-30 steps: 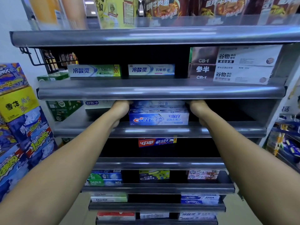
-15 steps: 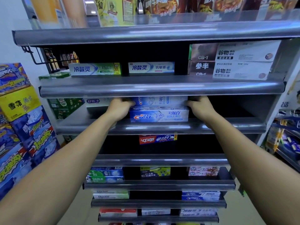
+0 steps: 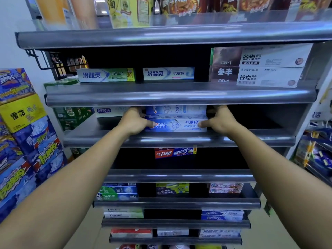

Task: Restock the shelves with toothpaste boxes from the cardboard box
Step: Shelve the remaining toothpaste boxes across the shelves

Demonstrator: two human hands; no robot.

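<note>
A stack of blue-and-white Crest toothpaste boxes (image 3: 177,124) lies on the middle shelf (image 3: 179,139), near its front lip. My left hand (image 3: 134,122) grips the stack's left end, thumb across the front of the bottom box. At the right end, my right hand (image 3: 220,121) holds it the same way, fingers hidden behind the boxes. The cardboard box is out of view.
More toothpaste boxes sit on the shelf above (image 3: 136,74) and on the lower shelves (image 3: 175,152). The middle shelf is dark and bare to the right of the stack. Stacked drink cartons (image 3: 23,133) stand at the left; another rack (image 3: 316,155) is at the right.
Both hands have come forward from the back of the shelf, with the Crest stack drawn nearer the front lip. The thumbs now lie across the front box.
</note>
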